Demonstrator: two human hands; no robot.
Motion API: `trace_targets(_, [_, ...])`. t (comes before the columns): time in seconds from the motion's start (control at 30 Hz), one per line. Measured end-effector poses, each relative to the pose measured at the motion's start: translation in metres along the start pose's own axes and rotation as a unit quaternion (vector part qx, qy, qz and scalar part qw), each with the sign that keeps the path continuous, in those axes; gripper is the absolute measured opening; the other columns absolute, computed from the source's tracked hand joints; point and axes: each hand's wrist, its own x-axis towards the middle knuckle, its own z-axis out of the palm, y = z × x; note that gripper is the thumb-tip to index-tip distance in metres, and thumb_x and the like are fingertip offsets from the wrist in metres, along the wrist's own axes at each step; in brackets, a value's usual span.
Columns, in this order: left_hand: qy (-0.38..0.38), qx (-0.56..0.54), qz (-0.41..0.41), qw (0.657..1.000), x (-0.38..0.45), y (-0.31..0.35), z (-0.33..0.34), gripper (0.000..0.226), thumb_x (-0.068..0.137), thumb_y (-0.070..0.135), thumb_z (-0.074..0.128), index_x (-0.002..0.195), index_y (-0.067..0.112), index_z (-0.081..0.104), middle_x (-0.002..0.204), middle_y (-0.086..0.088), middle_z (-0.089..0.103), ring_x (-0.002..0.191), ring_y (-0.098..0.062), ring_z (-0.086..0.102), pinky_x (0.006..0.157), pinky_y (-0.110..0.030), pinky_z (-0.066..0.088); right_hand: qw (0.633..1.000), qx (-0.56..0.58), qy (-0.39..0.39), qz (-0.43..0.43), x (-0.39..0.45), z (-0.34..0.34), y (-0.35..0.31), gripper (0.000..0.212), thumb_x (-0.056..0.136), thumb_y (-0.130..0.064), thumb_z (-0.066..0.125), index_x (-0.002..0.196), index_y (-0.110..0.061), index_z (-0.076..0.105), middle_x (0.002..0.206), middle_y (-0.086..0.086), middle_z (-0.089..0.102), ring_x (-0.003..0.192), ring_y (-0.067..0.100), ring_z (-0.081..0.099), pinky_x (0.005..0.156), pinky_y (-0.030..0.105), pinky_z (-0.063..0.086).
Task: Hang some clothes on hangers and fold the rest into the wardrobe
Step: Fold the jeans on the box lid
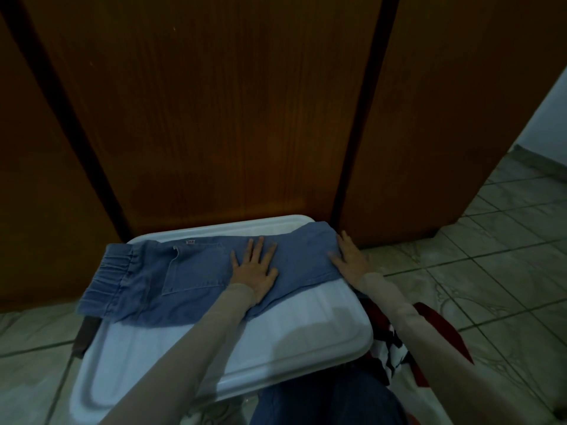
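1. Blue denim pants [184, 277] lie folded on a white plastic lid [245, 338].
2. Both hands press flat on them, fingers straight: left hand [254, 268], right hand [349, 256].
3. Brown wooden wardrobe doors [214, 118] stand closed behind.
4. Pale floor tiles [491, 256] lie all around.

Both arms reach forward from the lower edge of the view, and each one wears a long, tight, pale sleeve down to the wrist. The left hand [255, 268] lies flat with the palm down, its fingers straight and spread a little, the thumb out to the side. The right hand [349, 256] is also flat and palm down, with its fingers straight and close together, pointing forward. The two hands are apart from each other, the right one slightly further forward.
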Motion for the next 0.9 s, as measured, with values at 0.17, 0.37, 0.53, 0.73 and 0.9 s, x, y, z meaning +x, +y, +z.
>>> trace_targets(0.17, [-0.019, -0.012, 0.008, 1.000, -0.002, -0.006, 0.000, 0.092, 0.069, 0.088, 0.002, 0.146, 0.039, -0.014, 0.154, 0.004, -0.027, 0.142, -0.022, -0.025, 0.111, -0.057, -0.015, 0.990, -0.116, -0.037, -0.066, -0.015, 0.000, 0.001, 0.096, 0.085, -0.060, 0.051, 0.148, -0.024, -0.011, 0.155, -0.004, -0.019, 0.145, 0.016, -0.012, 0.116, 0.053, -0.005])
trace_targets(0.37, [-0.033, -0.005, 0.010, 0.999, -0.012, -0.006, -0.004, 0.141, 0.015, 0.099, -0.014, 0.144, 0.042, -0.016, 0.153, 0.007, -0.027, 0.140, -0.031, -0.028, 0.110, -0.058, -0.018, 0.928, -0.336, -0.082, -0.138, -0.020, 0.001, -0.009, 0.076, 0.091, -0.061, 0.036, 0.148, -0.035, -0.008, 0.154, -0.009, -0.022, 0.143, 0.012, -0.018, 0.108, 0.061, -0.013])
trace_targets(0.53, [-0.015, 0.000, -0.020, 1.000, -0.017, -0.018, -0.003, 0.127, 0.030, 0.100, -0.013, 0.145, 0.044, -0.013, 0.155, 0.010, -0.020, 0.143, -0.026, -0.021, 0.111, -0.060, -0.012, 0.930, -0.335, -0.101, -0.112, -0.027, 0.004, -0.019, 0.068, 0.098, -0.047, 0.032, 0.149, -0.030, -0.009, 0.156, -0.006, -0.019, 0.143, 0.011, -0.017, 0.114, 0.048, -0.009])
trace_targets(0.73, [0.017, -0.003, -0.098, 0.995, -0.032, -0.051, -0.007, 0.072, 0.089, 0.069, 0.021, 0.148, 0.039, -0.008, 0.157, 0.009, -0.014, 0.145, -0.021, -0.013, 0.111, -0.064, -0.004, 0.920, -0.371, -0.094, -0.082, -0.034, 0.018, -0.030, 0.060, 0.100, -0.042, 0.022, 0.149, -0.030, -0.011, 0.156, -0.005, -0.017, 0.144, 0.016, -0.016, 0.112, 0.055, -0.009])
trace_targets(0.9, [0.013, 0.027, -0.137, 0.990, -0.045, -0.065, -0.013, 0.067, 0.091, 0.067, 0.015, 0.148, 0.040, -0.007, 0.157, 0.010, -0.014, 0.145, -0.024, -0.015, 0.101, -0.074, -0.007, 0.909, -0.386, -0.119, -0.103, -0.035, 0.029, -0.050, 0.057, 0.103, -0.022, 0.020, 0.148, -0.030, -0.013, 0.157, -0.006, -0.015, 0.145, 0.017, -0.010, 0.112, 0.058, -0.007])
